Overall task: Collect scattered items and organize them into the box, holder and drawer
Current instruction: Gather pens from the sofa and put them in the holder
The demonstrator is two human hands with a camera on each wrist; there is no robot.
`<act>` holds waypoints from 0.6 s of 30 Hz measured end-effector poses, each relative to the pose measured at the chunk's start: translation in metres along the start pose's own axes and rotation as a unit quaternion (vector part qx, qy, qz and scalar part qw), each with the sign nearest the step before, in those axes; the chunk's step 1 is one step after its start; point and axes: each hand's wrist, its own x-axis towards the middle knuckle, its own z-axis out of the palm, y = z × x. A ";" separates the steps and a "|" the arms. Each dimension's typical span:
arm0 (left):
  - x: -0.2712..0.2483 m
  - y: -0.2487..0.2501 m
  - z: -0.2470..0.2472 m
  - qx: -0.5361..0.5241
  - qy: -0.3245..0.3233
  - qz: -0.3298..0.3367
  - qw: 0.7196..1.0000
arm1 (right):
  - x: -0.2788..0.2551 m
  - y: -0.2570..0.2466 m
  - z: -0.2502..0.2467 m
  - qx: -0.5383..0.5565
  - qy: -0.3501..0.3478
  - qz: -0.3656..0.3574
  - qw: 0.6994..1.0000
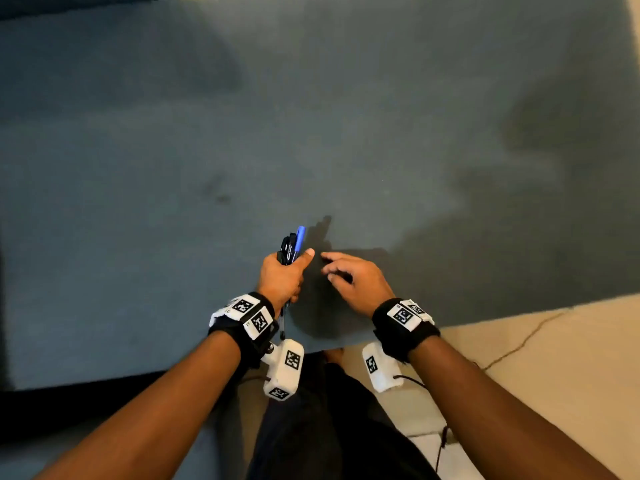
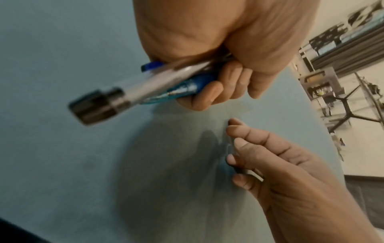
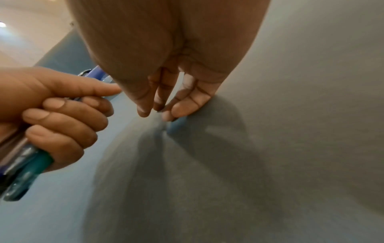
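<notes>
My left hand (image 1: 287, 275) grips a bundle of pens and markers (image 1: 294, 244) upright in its fist, a blue cap topmost. In the left wrist view the pens (image 2: 145, 87) stick out with a dark cap end and a clear blue barrel. Just to the right, my right hand (image 1: 349, 278) reaches down with curved fingertips on the grey-blue table (image 1: 311, 116). Under those fingertips (image 3: 172, 113) lies a small blurred blue item (image 3: 176, 127), dark-edged in the left wrist view (image 2: 236, 171). Whether it is pinched or only touched is unclear. No box, holder or drawer is in view.
The table's front edge (image 1: 138, 379) runs just below my wrists, and its right corner meets beige floor (image 1: 554, 358). A chair base and shelving (image 2: 343, 106) stand beyond the table in the left wrist view.
</notes>
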 end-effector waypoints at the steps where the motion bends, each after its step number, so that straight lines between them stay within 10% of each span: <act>1: 0.001 0.003 0.015 0.011 -0.016 0.000 1.000 | -0.007 0.006 -0.009 0.002 0.012 0.020 1.000; 11: -0.015 0.012 0.155 0.178 -0.158 0.024 0.971 | -0.090 0.090 -0.087 0.145 0.281 0.280 0.906; 18: -0.039 0.001 0.275 0.304 -0.211 0.041 0.928 | -0.177 0.172 -0.132 0.235 0.331 0.326 0.854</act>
